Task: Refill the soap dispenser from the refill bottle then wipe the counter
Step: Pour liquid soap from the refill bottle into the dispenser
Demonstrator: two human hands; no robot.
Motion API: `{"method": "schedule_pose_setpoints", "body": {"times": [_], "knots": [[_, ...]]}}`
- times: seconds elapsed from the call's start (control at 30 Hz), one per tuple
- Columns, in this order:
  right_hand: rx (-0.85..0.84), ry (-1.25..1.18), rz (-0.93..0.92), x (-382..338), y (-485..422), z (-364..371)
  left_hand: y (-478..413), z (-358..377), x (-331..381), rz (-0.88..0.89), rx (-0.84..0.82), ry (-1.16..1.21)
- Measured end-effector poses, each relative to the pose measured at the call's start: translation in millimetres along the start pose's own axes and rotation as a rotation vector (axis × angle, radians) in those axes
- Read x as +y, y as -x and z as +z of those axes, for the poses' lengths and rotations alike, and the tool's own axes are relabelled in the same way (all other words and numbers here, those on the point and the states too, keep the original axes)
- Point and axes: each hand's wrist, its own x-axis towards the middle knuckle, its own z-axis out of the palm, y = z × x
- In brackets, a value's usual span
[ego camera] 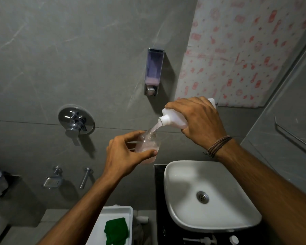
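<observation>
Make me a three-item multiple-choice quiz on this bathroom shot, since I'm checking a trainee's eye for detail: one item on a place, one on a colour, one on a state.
1. Where does the green cloth lie?
A. in the white tray
B. in the sink
C. on the tap handle

2. What colour is the soap being poured?
A. blue
B. pale pink
C. yellow

3. How is the refill bottle held?
A. upright and capped
B. lying on the counter
C. tipped, spout down, pouring

Answers:
1. A: the green cloth sits inside the white tray, left of the sink.
2. B: a pale pink stream falls into the clear bottle in the left hand.
3. C: the right hand tilts the refill bottle over its open neck.
</observation>
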Motion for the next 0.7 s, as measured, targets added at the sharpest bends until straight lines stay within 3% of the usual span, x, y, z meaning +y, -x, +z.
{"method": "schedule_pose_setpoints", "body": {"times": [0.7], "knots": [[-0.031,-0.015,0.008,6.1,0.7,-0.7,-1.4,4.1,-1.1,-0.016,-0.002,-0.004]]}}
